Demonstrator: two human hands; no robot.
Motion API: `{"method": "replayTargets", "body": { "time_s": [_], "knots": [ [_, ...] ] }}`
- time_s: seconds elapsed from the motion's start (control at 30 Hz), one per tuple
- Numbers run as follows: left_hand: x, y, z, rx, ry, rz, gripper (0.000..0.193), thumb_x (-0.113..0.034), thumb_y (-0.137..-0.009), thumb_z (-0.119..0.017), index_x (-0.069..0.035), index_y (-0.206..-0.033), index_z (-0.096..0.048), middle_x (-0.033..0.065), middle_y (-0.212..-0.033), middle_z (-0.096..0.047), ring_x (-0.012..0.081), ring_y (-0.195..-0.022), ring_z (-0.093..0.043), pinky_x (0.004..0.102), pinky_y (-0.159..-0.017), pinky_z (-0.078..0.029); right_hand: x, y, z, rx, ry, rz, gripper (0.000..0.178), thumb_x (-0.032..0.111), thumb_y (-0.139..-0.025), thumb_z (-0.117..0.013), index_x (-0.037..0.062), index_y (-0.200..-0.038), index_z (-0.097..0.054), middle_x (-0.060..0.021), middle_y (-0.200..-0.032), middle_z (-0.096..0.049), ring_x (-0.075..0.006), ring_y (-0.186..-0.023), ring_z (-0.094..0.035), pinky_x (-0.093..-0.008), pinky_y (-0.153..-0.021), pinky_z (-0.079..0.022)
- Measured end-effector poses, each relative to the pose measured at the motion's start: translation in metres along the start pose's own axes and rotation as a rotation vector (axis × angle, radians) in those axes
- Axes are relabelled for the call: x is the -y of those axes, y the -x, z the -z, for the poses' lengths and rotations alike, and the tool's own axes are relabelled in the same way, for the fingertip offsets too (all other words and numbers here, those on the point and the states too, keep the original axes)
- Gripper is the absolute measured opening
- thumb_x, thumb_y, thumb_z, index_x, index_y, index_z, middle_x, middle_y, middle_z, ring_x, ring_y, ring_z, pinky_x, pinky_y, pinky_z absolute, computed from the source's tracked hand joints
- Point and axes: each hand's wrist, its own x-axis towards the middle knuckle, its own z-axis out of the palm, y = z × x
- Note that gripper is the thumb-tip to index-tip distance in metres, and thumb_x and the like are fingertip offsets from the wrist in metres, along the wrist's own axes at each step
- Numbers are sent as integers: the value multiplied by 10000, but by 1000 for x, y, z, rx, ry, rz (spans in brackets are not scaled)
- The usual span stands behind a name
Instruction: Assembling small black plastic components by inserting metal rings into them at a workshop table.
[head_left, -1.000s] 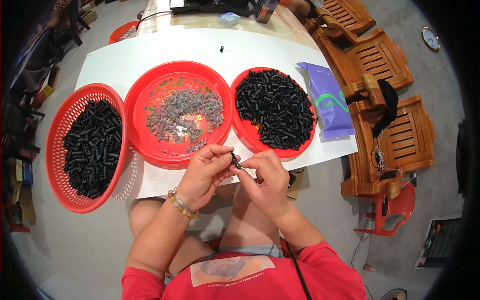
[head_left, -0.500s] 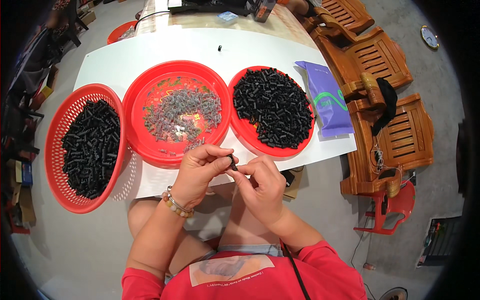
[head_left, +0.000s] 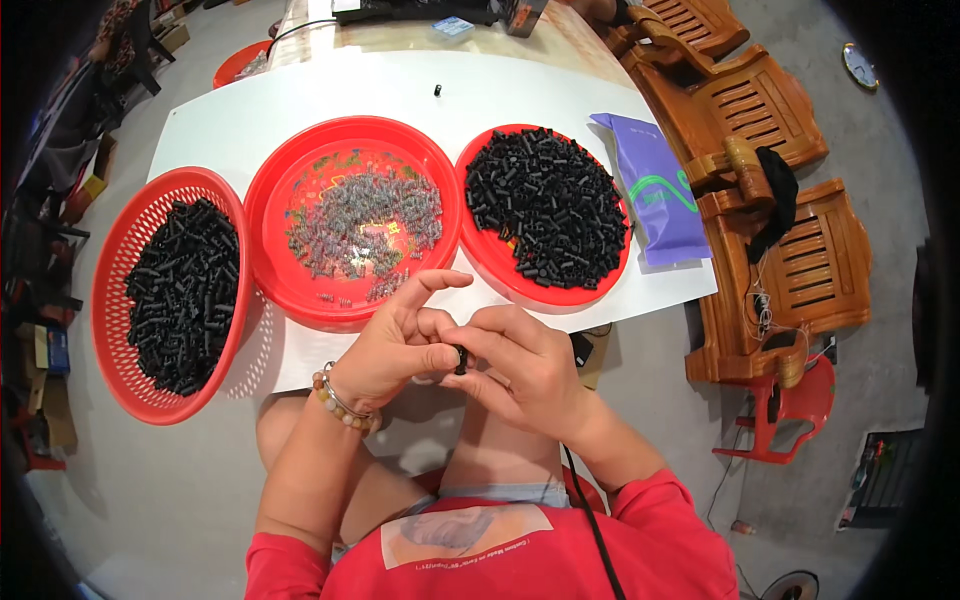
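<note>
A small black plastic piece [head_left: 461, 359] is pinched between both hands, just off the table's near edge; fingers hide much of it. My left hand [head_left: 398, 345] grips it with the thumb and curled fingers while the index finger stretches out above. From the other side, the thumb and fingers of my right hand [head_left: 525, 368] close on the same piece. Beyond them stands a round red tray [head_left: 275, 165] of small metal springs [head_left: 370, 215]. To its right, another red tray [head_left: 540, 298] is heaped with short black plastic pieces [head_left: 545, 205].
At the left, a red perforated basket [head_left: 112, 330] holds black tube-like pieces [head_left: 190, 290]. A purple packet [head_left: 655, 190] lies at the white tabletop's [head_left: 520, 90] right side, and one black piece [head_left: 437, 90] stands at the back. Wooden chairs [head_left: 780, 250] line the right.
Both hands have drawn slightly nearer to me with the black piece. My left index finger has lifted off and straightened, and my right fingers have closed further round the piece.
</note>
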Motion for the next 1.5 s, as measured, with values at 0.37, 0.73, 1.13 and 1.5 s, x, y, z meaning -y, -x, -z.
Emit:
{"method": "replayTargets", "body": {
  "time_s": [0.37, 0.73, 1.13, 1.5],
  "knots": [
    [-1, 1, -2, 56, -23, 44, 693, -20, -766, -725, -39, -1366, -377, 17, -797, -630, 69, -680, -585, 184, -592, -433, 0, 3, 4, 5, -37, 45, 373, 175, -692, -745, 51, -1024, -628, -49, -831, -554, -204, -648, -583, -306, -541, -477],
    [-30, 25, -14, -276, -425, -279, 173, 37, -812, -602, 17, -984, -607, 71, -881, -617, 150, -826, -627, 263, -718, -521, -18, 14, 10, -58, -43, -139, 451, 171, -727, -761, 39, -1134, -619, -104, -896, -605, -168, -581, -575, -271, -517, -488],
    [-102, 95, 39, -1352, -1644, -549, 138, -92, -855, -617, -39, -974, -660, 33, -809, -610, 117, -800, -543, 246, -688, -428, -102, -5, 23, -70, 372, -351, 80, 122, -775, -672, 65, -825, -696, -74, -764, -588, -258, -687, -623, -374, -586, -496],
    [-47, 33, -17, -858, -1263, -891, 125, 48, -809, -627, -1, -916, -668, 72, -814, -652, 124, -736, -604, 236, -656, -483, -110, -24, 12, 150, 514, -366, 102, 166, -752, -697, 75, -795, -681, -73, -811, -564, -284, -713, -612, -391, -626, -493]
  ]
}}
